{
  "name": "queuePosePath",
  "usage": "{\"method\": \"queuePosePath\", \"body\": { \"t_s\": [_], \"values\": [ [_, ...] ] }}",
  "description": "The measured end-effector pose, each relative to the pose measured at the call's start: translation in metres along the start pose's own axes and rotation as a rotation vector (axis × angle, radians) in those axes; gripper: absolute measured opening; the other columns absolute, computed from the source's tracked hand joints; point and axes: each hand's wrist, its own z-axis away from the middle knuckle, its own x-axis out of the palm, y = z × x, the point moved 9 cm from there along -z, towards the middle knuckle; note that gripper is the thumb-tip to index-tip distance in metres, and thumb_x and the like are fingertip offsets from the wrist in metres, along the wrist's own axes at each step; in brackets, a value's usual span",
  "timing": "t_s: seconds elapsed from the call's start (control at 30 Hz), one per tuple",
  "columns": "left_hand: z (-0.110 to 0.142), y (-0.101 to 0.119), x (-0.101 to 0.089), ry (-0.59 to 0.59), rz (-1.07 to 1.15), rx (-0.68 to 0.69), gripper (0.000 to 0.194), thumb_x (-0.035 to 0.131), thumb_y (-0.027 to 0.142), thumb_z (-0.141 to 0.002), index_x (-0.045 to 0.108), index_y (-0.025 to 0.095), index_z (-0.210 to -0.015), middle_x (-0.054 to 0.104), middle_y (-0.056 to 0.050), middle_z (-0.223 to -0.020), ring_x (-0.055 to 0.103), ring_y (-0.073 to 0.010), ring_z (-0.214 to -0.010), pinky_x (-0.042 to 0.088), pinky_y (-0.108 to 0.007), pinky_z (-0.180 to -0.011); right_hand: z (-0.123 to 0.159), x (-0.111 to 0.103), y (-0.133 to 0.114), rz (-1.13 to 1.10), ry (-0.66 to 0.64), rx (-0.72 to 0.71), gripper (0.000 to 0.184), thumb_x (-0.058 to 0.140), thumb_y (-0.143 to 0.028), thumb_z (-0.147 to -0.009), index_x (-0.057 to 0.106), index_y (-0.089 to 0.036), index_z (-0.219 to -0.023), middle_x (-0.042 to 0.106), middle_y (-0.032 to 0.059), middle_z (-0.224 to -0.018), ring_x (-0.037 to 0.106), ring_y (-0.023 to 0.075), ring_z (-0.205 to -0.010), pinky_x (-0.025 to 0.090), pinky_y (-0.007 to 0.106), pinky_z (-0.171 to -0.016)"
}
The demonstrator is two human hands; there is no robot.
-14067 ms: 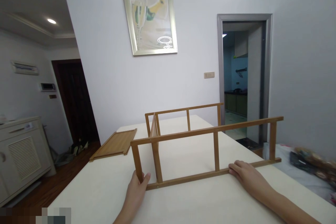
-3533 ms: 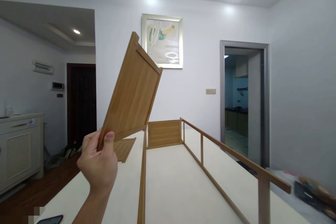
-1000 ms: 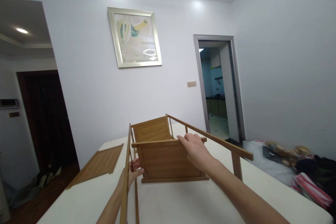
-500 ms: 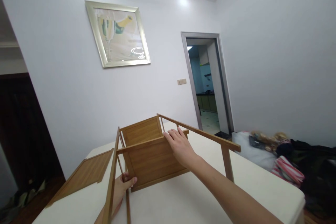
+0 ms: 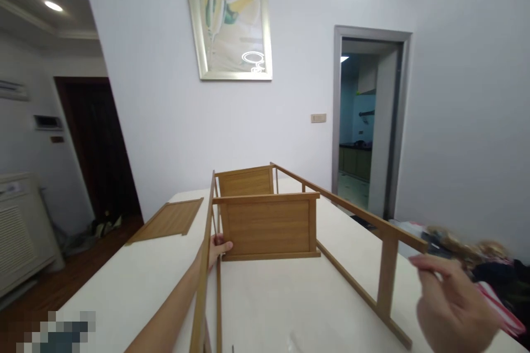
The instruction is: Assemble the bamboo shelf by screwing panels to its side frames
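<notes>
A bamboo rack frame lies on the white table (image 5: pixel 124 287), with a left side rail (image 5: pixel 202 287) and a right side rail (image 5: pixel 351 210) running away from me. One panel (image 5: pixel 246 182) closes the far end. A second panel (image 5: pixel 269 226) stands upright between the rails. My left hand (image 5: pixel 218 246) grips that second panel's lower left corner at the left rail, thumb on its face. Off the frame, my right hand (image 5: pixel 451 303) hovers beside the right rail's near post (image 5: pixel 387 276), fingers curled together and slightly blurred. Nothing shows in it.
A loose bamboo panel (image 5: pixel 168 219) lies flat on the table's far left. A pile of clothes and bags (image 5: pixel 497 270) sits at the right. A white cabinet (image 5: pixel 16 231) and a dark door (image 5: pixel 99 149) stand left; an open doorway (image 5: pixel 366 121) is ahead right.
My right hand has left the top of the second panel and drawn back to the near right. The panel now stands upright between the rails. My left hand stays at its lower left corner.
</notes>
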Motion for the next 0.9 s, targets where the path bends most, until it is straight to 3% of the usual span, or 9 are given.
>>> {"method": "queuePosePath", "body": {
  "t_s": [0.07, 0.1, 0.17, 0.33, 0.47, 0.6, 0.7, 0.8, 0.9],
  "values": [
    [-0.004, -0.004, -0.001, -0.009, 0.047, 0.012, 0.054, 0.091, 0.041, -0.039, 0.063, 0.014, -0.078, 0.071, -0.007, -0.079, 0.065, -0.0252, -0.082, 0.048, -0.036, -0.079, -0.013, 0.019, 0.06, 0.101, -0.112, 0.335, 0.021, 0.053, -0.036, -0.076, 0.065, -0.022, -0.087, 0.069, 0.0111, -0.092, 0.061, 0.0342, -0.095, 0.045, 0.054, -0.091],
    [-0.005, -0.006, -0.002, -0.012, 0.068, 0.018, 0.053, 0.091, 0.04, -0.04, 0.063, 0.015, -0.077, 0.07, -0.007, -0.079, 0.065, -0.0244, -0.081, 0.048, -0.036, -0.079, -0.015, 0.043, 0.082, 0.042, -0.268, 0.446, 0.023, 0.057, -0.039, -0.071, 0.066, -0.022, -0.083, 0.071, 0.0123, -0.09, 0.062, 0.0365, -0.096, 0.047, 0.055, -0.09],
    [-0.007, -0.009, -0.004, -0.014, 0.103, 0.029, 0.05, 0.091, 0.038, -0.042, 0.063, 0.015, -0.077, 0.07, -0.007, -0.078, 0.065, -0.0235, -0.079, 0.048, -0.035, -0.077, -0.014, 0.09, 0.102, -0.152, -0.498, 0.525, 0.026, 0.062, -0.045, -0.063, 0.065, -0.021, -0.072, 0.072, 0.0152, -0.086, 0.065, 0.0367, -0.089, 0.053, 0.051, -0.082],
    [-0.008, -0.014, -0.011, 0.031, 0.144, 0.043, 0.046, 0.091, 0.03, -0.043, 0.063, 0.015, -0.077, 0.068, -0.004, -0.073, 0.063, -0.0217, -0.078, 0.047, -0.032, -0.074, 0.028, 0.195, 0.093, -0.356, -1.077, 0.608, 0.038, 0.073, -0.046, -0.059, 0.074, -0.021, -0.088, 0.069, 0.0191, -0.113, 0.066, 0.036, -0.101, 0.055, 0.045, -0.081],
    [-0.012, -0.019, -0.016, 0.051, 0.158, 0.049, 0.042, 0.09, 0.024, -0.044, 0.062, 0.014, -0.074, 0.064, -0.002, -0.067, 0.061, -0.0175, -0.071, 0.046, -0.03, -0.069, 0.059, 0.242, 0.07, -0.377, -1.302, 0.585, 0.042, 0.077, -0.036, -0.055, 0.074, -0.021, -0.095, 0.07, 0.0139, -0.114, 0.063, 0.0353, -0.108, 0.051, 0.045, -0.092],
    [-0.016, -0.022, -0.017, 0.056, 0.168, 0.053, 0.042, 0.09, 0.016, -0.041, 0.06, 0.015, -0.07, 0.059, 0.002, -0.06, 0.057, -0.0138, -0.062, 0.045, -0.028, -0.064, 0.077, 0.263, 0.055, -0.473, -1.394, 0.518, 0.021, 0.069, -0.025, -0.056, 0.074, -0.02, -0.076, 0.075, 0.0094, -0.092, 0.067, 0.0339, -0.096, 0.05, 0.043, -0.091],
    [-0.017, -0.022, -0.018, 0.048, 0.185, 0.057, 0.043, 0.09, 0.014, -0.039, 0.06, 0.014, -0.07, 0.06, 0.001, -0.061, 0.058, -0.0141, -0.063, 0.046, -0.028, -0.065, 0.081, 0.261, 0.056, -0.451, -1.329, 0.475, 0.008, 0.062, -0.024, -0.056, 0.069, -0.022, -0.059, 0.073, 0.0061, -0.074, 0.067, 0.0319, -0.079, 0.053, 0.043, -0.08],
    [-0.016, -0.022, -0.015, 0.02, 0.204, 0.057, 0.045, 0.091, 0.018, -0.039, 0.062, 0.013, -0.074, 0.065, -0.002, -0.068, 0.061, -0.0165, -0.069, 0.047, -0.03, -0.07, 0.078, 0.251, 0.043, -0.391, -1.252, 0.251, 0.009, 0.055, -0.026, -0.055, 0.062, -0.022, -0.05, 0.068, 0.0011, -0.063, 0.064, 0.0277, -0.07, 0.052, 0.042, -0.073],
    [-0.017, -0.024, -0.012, -0.017, 0.217, 0.051, 0.047, 0.092, 0.026, -0.04, 0.063, 0.014, -0.075, 0.069, -0.005, -0.075, 0.063, -0.0198, -0.075, 0.047, -0.032, -0.075, 0.084, 0.245, 0.033, -0.32, -1.251, 0.096, 0.014, 0.053, -0.029, -0.059, 0.062, -0.02, -0.053, 0.066, 0.0006, -0.066, 0.062, 0.0265, -0.078, 0.05, 0.041, -0.079]
  ]
}}
